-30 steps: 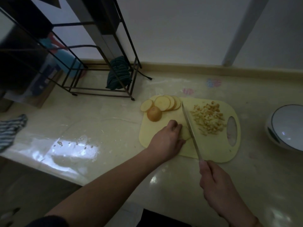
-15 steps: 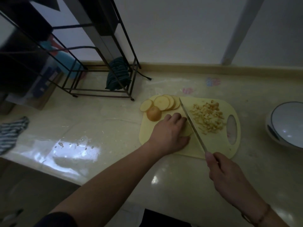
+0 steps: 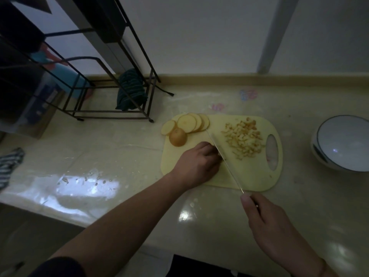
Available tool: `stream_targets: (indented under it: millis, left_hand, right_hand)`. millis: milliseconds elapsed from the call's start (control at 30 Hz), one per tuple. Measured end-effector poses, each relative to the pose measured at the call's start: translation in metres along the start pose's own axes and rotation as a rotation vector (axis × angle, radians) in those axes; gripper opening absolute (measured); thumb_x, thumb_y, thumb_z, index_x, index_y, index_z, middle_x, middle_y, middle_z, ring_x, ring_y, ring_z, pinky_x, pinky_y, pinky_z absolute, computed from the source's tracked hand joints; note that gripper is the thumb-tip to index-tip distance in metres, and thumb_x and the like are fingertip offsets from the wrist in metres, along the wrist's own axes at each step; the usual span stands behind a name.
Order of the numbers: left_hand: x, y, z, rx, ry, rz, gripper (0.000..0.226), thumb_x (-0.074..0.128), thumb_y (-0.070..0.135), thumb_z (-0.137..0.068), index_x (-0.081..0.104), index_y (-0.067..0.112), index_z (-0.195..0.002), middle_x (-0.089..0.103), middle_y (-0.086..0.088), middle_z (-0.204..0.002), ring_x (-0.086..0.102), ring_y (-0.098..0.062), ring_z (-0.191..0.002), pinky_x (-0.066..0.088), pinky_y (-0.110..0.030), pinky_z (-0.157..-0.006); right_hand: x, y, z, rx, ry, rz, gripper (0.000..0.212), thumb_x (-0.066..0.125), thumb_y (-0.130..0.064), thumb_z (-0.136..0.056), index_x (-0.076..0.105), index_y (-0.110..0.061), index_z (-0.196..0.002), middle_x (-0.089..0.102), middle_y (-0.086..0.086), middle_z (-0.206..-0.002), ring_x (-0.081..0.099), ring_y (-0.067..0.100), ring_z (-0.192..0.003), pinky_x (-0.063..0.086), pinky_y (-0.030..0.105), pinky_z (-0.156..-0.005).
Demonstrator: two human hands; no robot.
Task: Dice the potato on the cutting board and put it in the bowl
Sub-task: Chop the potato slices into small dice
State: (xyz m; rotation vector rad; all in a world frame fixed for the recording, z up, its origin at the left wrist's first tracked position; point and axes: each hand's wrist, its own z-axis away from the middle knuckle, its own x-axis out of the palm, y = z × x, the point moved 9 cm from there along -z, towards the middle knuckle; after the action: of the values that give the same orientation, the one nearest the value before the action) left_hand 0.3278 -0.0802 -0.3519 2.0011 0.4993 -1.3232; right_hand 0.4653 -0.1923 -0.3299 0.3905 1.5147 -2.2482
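Head view: left hand [image 3: 196, 163] presses a hidden potato piece, fingers curled, mid cutting board [image 3: 251, 176]; right hand [image 3: 265, 220] clasps the knife [image 3: 223, 156] handle; slices [image 3: 189, 122] look firm, wet, slippery; pin them flat.

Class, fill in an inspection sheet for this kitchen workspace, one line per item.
Surface: glossy pale countertop, glare patches.
Job's things: cutting board; potato slices; potato end piece; diced potato; white bowl, contents nothing seen.
Clutter: striped cloth.
Grippers: left hand on board beside blade; right hand grips knife.
Cables: nothing seen.
Surroundings: black wire rack, dark cloth, wall.
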Motion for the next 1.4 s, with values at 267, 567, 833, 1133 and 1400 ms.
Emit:
stream_targets:
  millis: [267,567,833,1133,1400]
  left_hand:
    - [0.0,0.0,-0.002,0.011,0.026,-0.009,0.022,0.073,0.02,-0.084,0.076,0.013,-0.105,0.069,-0.008,-0.107,0.061,-0.028,-0.101,0.055,-0.035,-0.061]
    - [-0.001,0.002,-0.006,0.077,0.005,0.004,0.019,0.073,0.017,-0.083,0.076,0.011,-0.101,0.069,-0.008,-0.101,0.063,-0.031,-0.094,0.054,-0.036,-0.065]
    - [0.0,-0.001,-0.007,0.091,-0.025,0.053,0.02,0.066,0.02,-0.089,0.076,0.01,-0.103,0.07,-0.008,-0.104,0.064,-0.031,-0.096,0.055,-0.039,-0.068]
    - [-0.004,0.001,-0.004,0.098,-0.018,0.031,0.019,0.065,0.024,-0.093,0.077,0.012,-0.101,0.068,-0.007,-0.103,0.062,-0.027,-0.099,0.054,-0.035,-0.068]
    - [-0.005,0.003,-0.003,0.115,-0.004,0.028,0.015,0.068,0.021,-0.091,0.077,0.009,-0.095,0.067,-0.01,-0.1,0.062,-0.028,-0.095,0.053,-0.036,-0.064]
  right_hand:
    - [-0.003,0.005,0.004,0.036,0.01,0.046,0.037,0.045,-0.041,-0.095,0.049,-0.017,-0.067,0.06,-0.014,-0.06,0.058,0.005,-0.061,0.041,0.019,-0.063]
    - [0.005,0.01,0.003,0.096,0.001,0.015,0.038,0.042,-0.044,-0.094,0.049,-0.017,-0.068,0.061,0.003,-0.059,0.059,0.007,-0.061,0.042,0.023,-0.063]
    - [0.006,0.01,-0.009,0.064,-0.021,0.063,0.047,0.029,-0.057,-0.088,0.052,-0.019,-0.072,0.059,0.004,-0.061,0.057,0.007,-0.063,0.044,0.028,-0.064]
    - [-0.005,0.024,-0.022,0.115,0.043,-0.071,0.059,0.025,-0.066,-0.083,0.048,-0.014,-0.067,0.054,0.001,-0.05,0.046,0.007,-0.04,0.033,0.027,-0.049]
    - [-0.006,0.009,-0.019,0.036,0.034,-0.044,0.055,0.031,-0.063,-0.084,0.049,-0.013,-0.068,0.052,0.002,-0.052,0.045,0.007,-0.042,0.034,0.029,-0.049]
